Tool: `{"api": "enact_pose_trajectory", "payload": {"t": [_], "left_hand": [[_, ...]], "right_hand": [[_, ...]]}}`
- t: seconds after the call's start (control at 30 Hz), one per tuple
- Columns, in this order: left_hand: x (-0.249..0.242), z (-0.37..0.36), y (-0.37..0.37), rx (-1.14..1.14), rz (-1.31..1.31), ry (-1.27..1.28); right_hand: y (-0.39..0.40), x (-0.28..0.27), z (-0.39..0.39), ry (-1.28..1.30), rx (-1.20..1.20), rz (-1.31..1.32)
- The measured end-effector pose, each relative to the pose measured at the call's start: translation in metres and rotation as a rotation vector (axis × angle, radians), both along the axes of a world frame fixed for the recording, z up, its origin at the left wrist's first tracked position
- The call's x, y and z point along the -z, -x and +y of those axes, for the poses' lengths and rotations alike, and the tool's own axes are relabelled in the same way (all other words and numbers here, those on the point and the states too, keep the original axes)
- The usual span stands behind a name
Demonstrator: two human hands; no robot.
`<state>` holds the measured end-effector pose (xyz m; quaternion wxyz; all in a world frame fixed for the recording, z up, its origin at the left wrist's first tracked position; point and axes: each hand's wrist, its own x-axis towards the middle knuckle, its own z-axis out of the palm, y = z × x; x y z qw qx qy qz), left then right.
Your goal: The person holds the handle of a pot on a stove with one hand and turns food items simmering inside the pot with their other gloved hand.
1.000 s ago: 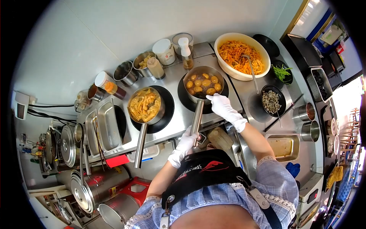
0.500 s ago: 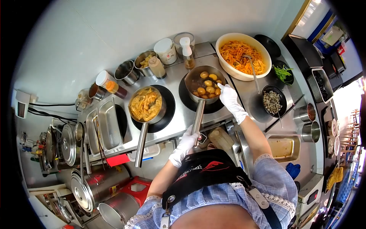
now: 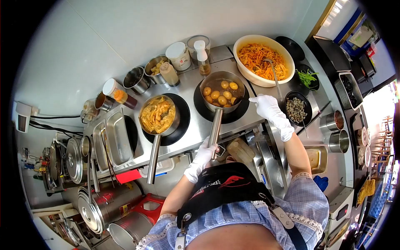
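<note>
My gloved left hand (image 3: 203,156) grips the long metal handle of a saucepan (image 3: 216,129). Brown eggs (image 3: 223,92) sit in dark liquid inside it, and the pan rests on a round black burner (image 3: 243,114). My gloved right hand (image 3: 268,109), just right of the rim, is closed round a slim dark utensil (image 3: 238,101) whose end reaches into the pan; its tip is hidden. To the left, a second saucepan (image 3: 158,114) holds yellow-brown pieces in sauce on another black burner.
Behind the burners stand a spray bottle (image 3: 202,58), a white tub (image 3: 178,56), squeeze bottles and metal pots. A big cream bowl (image 3: 238,68) of orange shreds is at the back right, near a black bowl (image 3: 307,106) of chopped bits. Steel trays (image 3: 121,137) lie left.
My right hand has moved right, from over the pan's rim to beside it. The eggs have shifted in the liquid. My left hand stays on the handle.
</note>
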<state>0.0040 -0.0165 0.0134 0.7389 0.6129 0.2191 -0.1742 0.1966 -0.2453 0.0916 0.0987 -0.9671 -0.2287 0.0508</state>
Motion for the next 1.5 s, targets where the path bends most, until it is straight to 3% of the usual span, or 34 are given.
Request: {"api": "enact_pose_trajectory", "payload": {"t": [0.2,0.27,0.47,0.77,1.13,1.43,1.5], "left_hand": [[0.008,0.002,0.001,0.024,0.006,0.014],[0.012,0.003,0.0,0.018,0.01,0.016],[0.004,0.001,0.0,0.002,-0.006,0.021],[0.0,-0.002,-0.002,0.002,0.01,-0.056],[0.001,-0.001,-0.002,0.013,-0.008,0.007],[0.006,0.001,-0.001,0.018,-0.007,-0.002],[0.006,0.001,-0.001,0.017,-0.009,0.0]], "right_hand": [[-0.009,0.025,0.018,0.032,0.005,0.227],[-0.013,0.039,0.027,-0.117,0.029,0.263],[0.009,0.07,0.08,-0.137,-0.053,-0.002],[-0.019,0.098,0.081,-0.204,0.206,-0.169],[-0.016,0.033,0.019,-0.253,0.132,-0.148],[-0.006,0.008,0.004,0.054,-0.049,-0.012],[-0.003,0.008,0.012,0.095,-0.002,0.158]]}}
